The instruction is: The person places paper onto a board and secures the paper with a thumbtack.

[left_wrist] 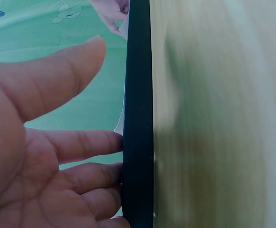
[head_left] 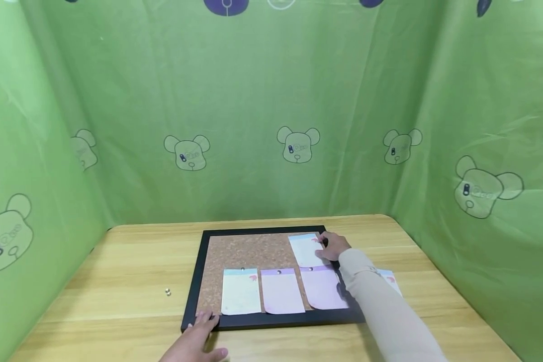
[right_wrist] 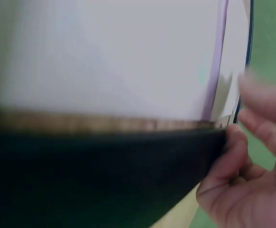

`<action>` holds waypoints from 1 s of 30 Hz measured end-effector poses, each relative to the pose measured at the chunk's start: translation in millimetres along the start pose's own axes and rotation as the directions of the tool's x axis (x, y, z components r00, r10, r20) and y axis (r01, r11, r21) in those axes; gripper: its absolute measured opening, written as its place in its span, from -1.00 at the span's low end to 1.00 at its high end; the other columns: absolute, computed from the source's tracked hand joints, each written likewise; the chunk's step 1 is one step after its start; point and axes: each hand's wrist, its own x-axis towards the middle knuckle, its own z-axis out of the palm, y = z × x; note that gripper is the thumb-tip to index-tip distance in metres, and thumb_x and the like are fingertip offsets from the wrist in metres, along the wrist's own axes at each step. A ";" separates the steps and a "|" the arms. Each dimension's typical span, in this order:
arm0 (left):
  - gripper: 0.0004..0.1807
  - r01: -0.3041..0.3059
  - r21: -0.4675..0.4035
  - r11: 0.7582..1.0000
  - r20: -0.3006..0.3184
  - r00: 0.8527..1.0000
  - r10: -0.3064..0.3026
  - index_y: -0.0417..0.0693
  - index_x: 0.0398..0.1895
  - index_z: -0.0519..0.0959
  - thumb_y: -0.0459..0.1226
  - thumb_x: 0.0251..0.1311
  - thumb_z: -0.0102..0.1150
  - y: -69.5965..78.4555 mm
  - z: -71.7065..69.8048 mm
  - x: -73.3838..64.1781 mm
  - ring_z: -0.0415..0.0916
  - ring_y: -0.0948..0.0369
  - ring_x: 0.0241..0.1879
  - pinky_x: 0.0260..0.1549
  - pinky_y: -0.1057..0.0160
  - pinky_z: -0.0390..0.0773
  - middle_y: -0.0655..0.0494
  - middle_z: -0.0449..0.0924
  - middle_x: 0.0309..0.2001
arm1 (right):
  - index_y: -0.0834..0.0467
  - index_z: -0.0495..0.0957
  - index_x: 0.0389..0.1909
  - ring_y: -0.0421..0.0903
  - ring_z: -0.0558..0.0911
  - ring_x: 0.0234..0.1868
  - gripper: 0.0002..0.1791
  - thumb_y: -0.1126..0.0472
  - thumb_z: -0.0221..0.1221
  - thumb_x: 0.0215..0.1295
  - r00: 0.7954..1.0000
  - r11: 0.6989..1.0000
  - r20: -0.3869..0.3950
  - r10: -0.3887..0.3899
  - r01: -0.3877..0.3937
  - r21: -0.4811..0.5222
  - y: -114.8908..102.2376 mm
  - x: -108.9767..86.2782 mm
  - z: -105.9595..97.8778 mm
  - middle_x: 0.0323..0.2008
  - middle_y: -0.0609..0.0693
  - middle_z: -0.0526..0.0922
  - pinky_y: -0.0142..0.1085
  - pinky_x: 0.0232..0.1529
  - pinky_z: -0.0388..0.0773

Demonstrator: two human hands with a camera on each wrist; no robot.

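A cork board point(head_left: 249, 249) in a black frame point(head_left: 253, 322) lies on the table. Three note sheets are pinned along its lower part: one white with a blue top point(head_left: 241, 294) and two pale purple ones point(head_left: 282, 294) point(head_left: 322, 289). Above the rightmost lies a blue-topped white sheet point(head_left: 305, 251), with no pin visible on it. My right hand point(head_left: 334, 246) is at that sheet's right side, some fingers against the frame edge, thumb apart from them in the right wrist view. My left hand point(head_left: 198, 339) rests its fingertips on the frame's lower left corner, thumb spread away.
Two small silvery pins point(head_left: 168, 291) lie on the wooden table point(head_left: 131, 281) left of the board. Another blue-topped sheet point(head_left: 390, 279) lies right of it, partly behind my right sleeve point(head_left: 380, 306). Green curtains point(head_left: 244, 186) surround the table's back and sides.
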 end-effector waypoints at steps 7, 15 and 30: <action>-0.14 0.003 -0.007 1.000 -0.010 1.000 -0.004 -0.45 0.30 0.30 -0.09 0.05 0.42 0.1 0.8 -0.8 -0.16 -0.41 0.37 0.24 -0.41 -0.14 -0.53 0.04 0.36 | 0.19 0.50 0.22 0.38 0.33 0.26 -0.26 0.04 0.47 -0.01 0.995 0.999 0.101 0.023 -0.025 0.022 4.3 4.7 5.1 0.24 0.41 0.38 0.15 0.22 0.32; -0.13 0.009 -0.009 1.000 -0.005 1.000 -0.009 -0.44 0.31 0.30 -0.08 0.05 0.42 0.2 2.7 -0.1 -0.17 -0.42 0.37 0.24 -0.41 -0.14 -0.53 0.03 0.36 | 0.25 0.50 0.20 0.38 0.36 0.23 -0.28 0.05 0.46 0.00 0.996 0.999 0.085 0.032 -0.033 0.012 5.0 2.7 5.2 0.20 0.42 0.42 0.12 0.20 0.36; -0.25 0.004 0.028 1.000 -0.039 0.999 -0.003 -0.30 0.26 0.42 -0.04 0.08 0.38 3.9 -7.5 -7.4 0.04 -0.40 0.32 0.15 -0.44 0.10 -0.40 0.16 0.37 | 0.38 0.46 0.13 0.34 0.44 0.17 -0.34 0.14 0.43 0.06 0.994 1.000 0.111 -0.010 0.010 -0.006 -5.1 -9.7 -8.6 0.11 0.41 0.49 0.07 0.19 0.39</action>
